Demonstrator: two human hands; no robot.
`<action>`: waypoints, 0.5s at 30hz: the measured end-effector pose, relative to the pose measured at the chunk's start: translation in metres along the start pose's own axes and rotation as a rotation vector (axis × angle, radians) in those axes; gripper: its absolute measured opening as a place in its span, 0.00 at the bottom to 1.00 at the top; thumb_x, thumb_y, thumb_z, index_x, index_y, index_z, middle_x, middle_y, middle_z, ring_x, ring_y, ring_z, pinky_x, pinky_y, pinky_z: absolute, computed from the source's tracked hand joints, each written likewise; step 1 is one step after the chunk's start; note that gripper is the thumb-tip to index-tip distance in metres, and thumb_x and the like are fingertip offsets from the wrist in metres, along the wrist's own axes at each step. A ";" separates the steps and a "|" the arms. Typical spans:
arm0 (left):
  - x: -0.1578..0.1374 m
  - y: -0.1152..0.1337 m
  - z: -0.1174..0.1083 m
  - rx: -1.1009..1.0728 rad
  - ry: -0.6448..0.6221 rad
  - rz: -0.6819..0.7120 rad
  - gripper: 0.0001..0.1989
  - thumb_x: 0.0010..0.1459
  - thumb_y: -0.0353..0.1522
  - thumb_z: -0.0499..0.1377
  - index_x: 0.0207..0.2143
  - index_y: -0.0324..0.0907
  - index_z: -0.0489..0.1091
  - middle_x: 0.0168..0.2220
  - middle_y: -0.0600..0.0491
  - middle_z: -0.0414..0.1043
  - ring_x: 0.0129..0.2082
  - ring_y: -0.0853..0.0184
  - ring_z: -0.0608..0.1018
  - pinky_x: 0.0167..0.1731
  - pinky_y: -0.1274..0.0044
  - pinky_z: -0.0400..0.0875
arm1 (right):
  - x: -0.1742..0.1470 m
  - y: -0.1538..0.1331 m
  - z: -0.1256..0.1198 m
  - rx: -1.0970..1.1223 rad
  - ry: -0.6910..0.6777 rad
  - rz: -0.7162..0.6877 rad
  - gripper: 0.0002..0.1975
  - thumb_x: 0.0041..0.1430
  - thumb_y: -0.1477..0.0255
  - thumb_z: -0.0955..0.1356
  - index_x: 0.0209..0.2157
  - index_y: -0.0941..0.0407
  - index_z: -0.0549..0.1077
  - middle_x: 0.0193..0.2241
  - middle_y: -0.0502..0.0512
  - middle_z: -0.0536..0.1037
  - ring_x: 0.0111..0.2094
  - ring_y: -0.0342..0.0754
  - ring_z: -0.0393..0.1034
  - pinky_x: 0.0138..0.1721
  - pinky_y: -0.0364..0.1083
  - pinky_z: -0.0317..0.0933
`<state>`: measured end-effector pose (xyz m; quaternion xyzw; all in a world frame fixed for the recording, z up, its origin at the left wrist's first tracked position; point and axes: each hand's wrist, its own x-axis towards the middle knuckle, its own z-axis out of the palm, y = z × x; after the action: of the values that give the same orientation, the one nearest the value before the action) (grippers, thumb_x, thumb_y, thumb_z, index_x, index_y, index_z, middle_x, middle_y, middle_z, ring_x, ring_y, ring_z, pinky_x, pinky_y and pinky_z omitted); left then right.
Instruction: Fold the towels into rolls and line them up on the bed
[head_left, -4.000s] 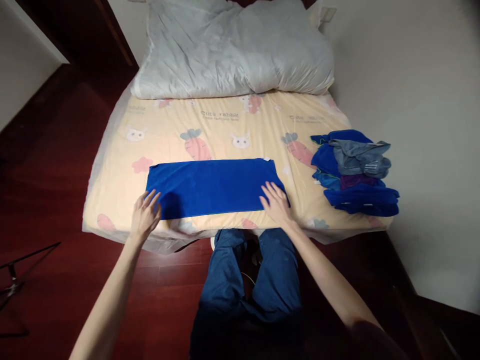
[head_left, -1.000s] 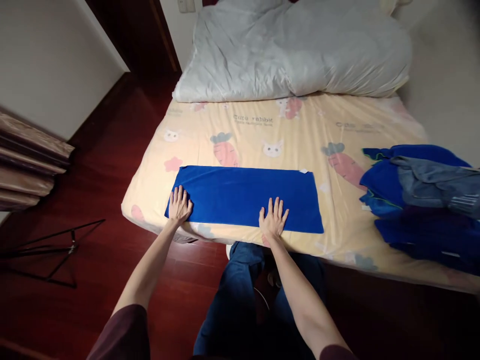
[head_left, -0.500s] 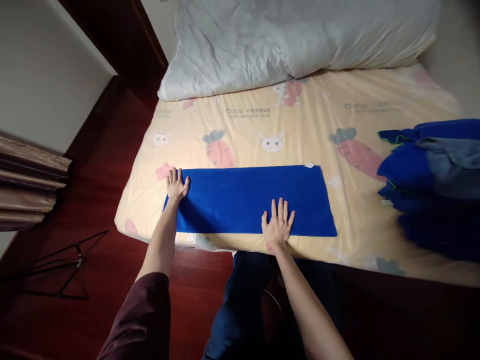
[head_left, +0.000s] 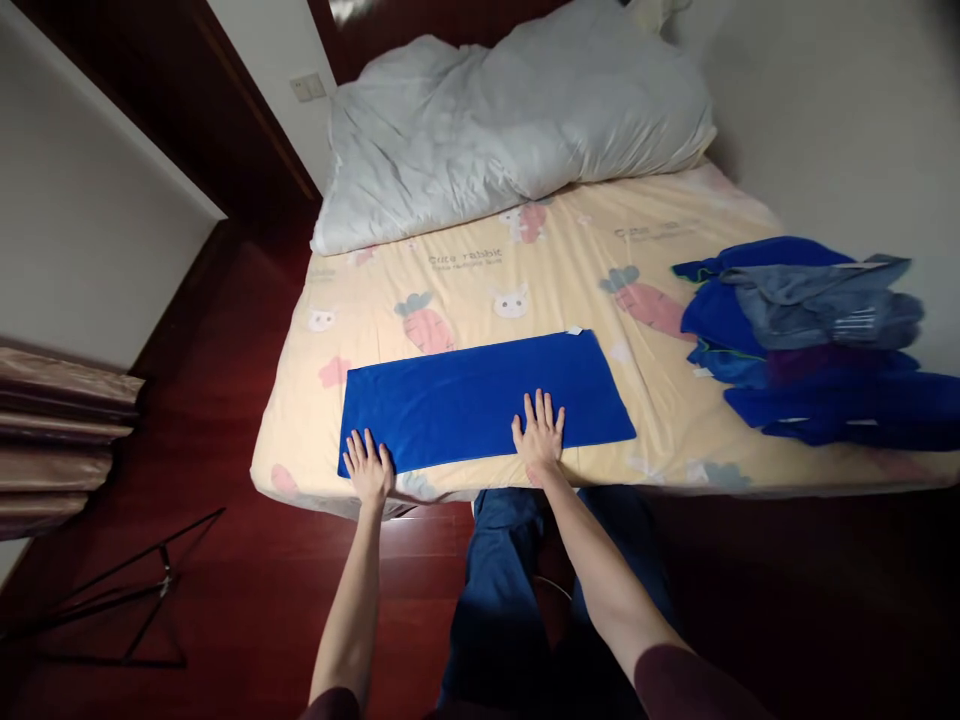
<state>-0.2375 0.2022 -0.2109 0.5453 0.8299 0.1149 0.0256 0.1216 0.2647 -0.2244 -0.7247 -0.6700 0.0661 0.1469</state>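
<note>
A blue towel (head_left: 465,390) lies flat as a long rectangle near the front edge of the bed, with a small white tag (head_left: 575,330) at its far edge. My left hand (head_left: 368,468) rests with fingers spread on the towel's near left corner. On the near edge, right of the middle, my right hand (head_left: 539,430) lies flat, fingers apart. Neither hand grips the cloth.
The bed (head_left: 300,380) has a yellow rabbit-and-carrot sheet. A pale grey quilt (head_left: 510,120) is bunched at the back. Blue and grey cloths (head_left: 810,310) are heaped at the right. A black tripod stand (head_left: 150,590) and a curtain (head_left: 64,430) are at the left.
My left hand has slid from the towel's far left corner to its near left corner. My right hand stays at the near edge. The view has shifted, showing more of the heap.
</note>
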 end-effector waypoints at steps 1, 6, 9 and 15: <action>-0.005 0.001 -0.001 0.003 -0.004 -0.014 0.34 0.72 0.41 0.40 0.74 0.33 0.50 0.75 0.38 0.40 0.76 0.51 0.44 0.73 0.55 0.41 | -0.002 0.001 -0.002 -0.010 -0.010 -0.017 0.32 0.73 0.61 0.53 0.73 0.59 0.55 0.75 0.61 0.47 0.76 0.56 0.38 0.73 0.65 0.31; -0.026 0.006 -0.004 -0.006 0.013 -0.009 0.34 0.71 0.40 0.42 0.73 0.31 0.50 0.74 0.35 0.42 0.75 0.47 0.45 0.72 0.52 0.44 | -0.022 0.028 -0.018 -0.049 -0.090 -0.110 0.33 0.73 0.58 0.54 0.73 0.55 0.53 0.75 0.57 0.46 0.76 0.54 0.39 0.74 0.62 0.34; -0.050 0.003 -0.008 -0.020 0.012 0.025 0.34 0.71 0.41 0.44 0.73 0.30 0.50 0.74 0.34 0.41 0.75 0.46 0.45 0.71 0.51 0.45 | -0.029 0.061 -0.036 -0.088 -0.158 -0.011 0.34 0.73 0.56 0.53 0.74 0.54 0.51 0.75 0.57 0.44 0.76 0.53 0.38 0.73 0.61 0.34; -0.100 -0.012 -0.033 -0.120 -0.197 -0.042 0.35 0.69 0.38 0.48 0.73 0.29 0.48 0.75 0.34 0.37 0.75 0.47 0.44 0.71 0.52 0.46 | -0.043 0.127 -0.089 -0.156 -0.359 0.319 0.35 0.73 0.57 0.53 0.75 0.57 0.47 0.76 0.60 0.40 0.76 0.55 0.35 0.73 0.62 0.36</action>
<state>-0.2139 0.1013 -0.1902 0.5338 0.8264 0.1097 0.1419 0.2639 0.2037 -0.1829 -0.8071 -0.5656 0.1642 -0.0430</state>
